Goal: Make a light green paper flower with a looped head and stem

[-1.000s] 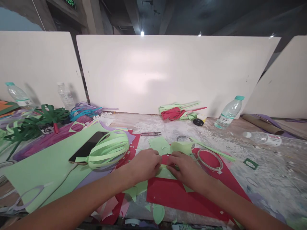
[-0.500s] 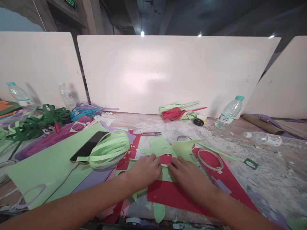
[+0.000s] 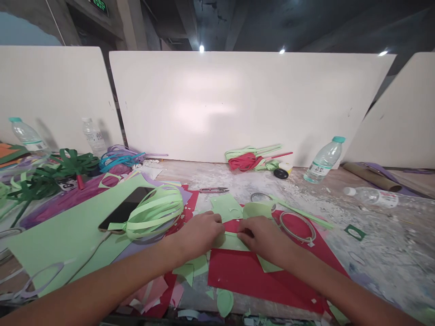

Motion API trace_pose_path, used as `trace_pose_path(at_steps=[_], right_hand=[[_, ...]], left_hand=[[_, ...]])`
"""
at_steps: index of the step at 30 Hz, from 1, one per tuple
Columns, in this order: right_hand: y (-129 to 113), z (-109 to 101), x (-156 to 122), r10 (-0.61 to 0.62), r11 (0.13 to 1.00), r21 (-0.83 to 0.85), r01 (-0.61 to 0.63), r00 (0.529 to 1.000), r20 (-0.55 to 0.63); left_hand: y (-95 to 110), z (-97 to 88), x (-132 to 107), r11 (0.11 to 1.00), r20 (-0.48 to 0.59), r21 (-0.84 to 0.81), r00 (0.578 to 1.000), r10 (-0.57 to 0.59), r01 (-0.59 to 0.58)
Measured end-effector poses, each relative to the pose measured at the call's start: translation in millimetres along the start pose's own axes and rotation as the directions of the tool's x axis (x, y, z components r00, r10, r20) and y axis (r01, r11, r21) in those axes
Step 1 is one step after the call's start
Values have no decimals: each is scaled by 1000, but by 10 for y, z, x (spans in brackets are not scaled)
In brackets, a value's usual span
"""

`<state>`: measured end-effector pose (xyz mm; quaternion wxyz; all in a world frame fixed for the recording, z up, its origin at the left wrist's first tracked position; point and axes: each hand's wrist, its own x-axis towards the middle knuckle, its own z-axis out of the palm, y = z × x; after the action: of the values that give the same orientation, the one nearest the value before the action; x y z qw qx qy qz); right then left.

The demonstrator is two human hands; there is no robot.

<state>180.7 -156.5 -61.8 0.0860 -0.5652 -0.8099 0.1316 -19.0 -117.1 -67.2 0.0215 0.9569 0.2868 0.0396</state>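
Lower centre: left hand (image 3: 203,233) and right hand (image 3: 262,235), both curled at a pale green paper piece (image 3: 234,243), grips partly hidden; red sheet (image 3: 243,277) beneath. Left of centre: looped green strip bundle (image 3: 155,212) overlapping dark phone (image 3: 118,213). Mid-frame: snips (image 3: 213,190). Right side: teal-capped bottle (image 3: 322,163). Upper middle: broad white board (image 3: 251,99).

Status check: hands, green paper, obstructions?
Left hand, right hand at green paper. It lies over red sheet. Snips beyond, seemingly out of the way.

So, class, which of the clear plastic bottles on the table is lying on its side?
The white-capped clear plastic bottle at far right lies on its side; the teal-capped bottle near it, the left-hand teal-capped bottle and the left-hand white-capped bottle stand upright.
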Motion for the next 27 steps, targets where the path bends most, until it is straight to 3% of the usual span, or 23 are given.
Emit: trace_pose_path(at_steps=[5, 8, 11, 24, 27], right_hand=[[24, -22, 45, 1, 1000, 13, -1, 1000, 20], [17, -29, 35, -2, 1000, 13, 1, 999, 39], [5, -37, 40, 0, 1000, 5, 0, 999, 50], [8, 52, 25, -66, 993, -94, 66, 998, 9], [-21, 79, -16, -105, 978, -181, 100, 994, -18]], left_hand=[[-128, -45, 5, 948, 34, -283, 990, -139, 143], [-195, -71, -23, 910, 93, -336, 969, -227, 245], [-240, -90, -35, 896, 121, -349, 962, -246, 273], [-50, -46, 113, 958, 53, -225, 984, -168, 176], [-14, -44, 96, 972, 29, -175, 987, -156, 158]])
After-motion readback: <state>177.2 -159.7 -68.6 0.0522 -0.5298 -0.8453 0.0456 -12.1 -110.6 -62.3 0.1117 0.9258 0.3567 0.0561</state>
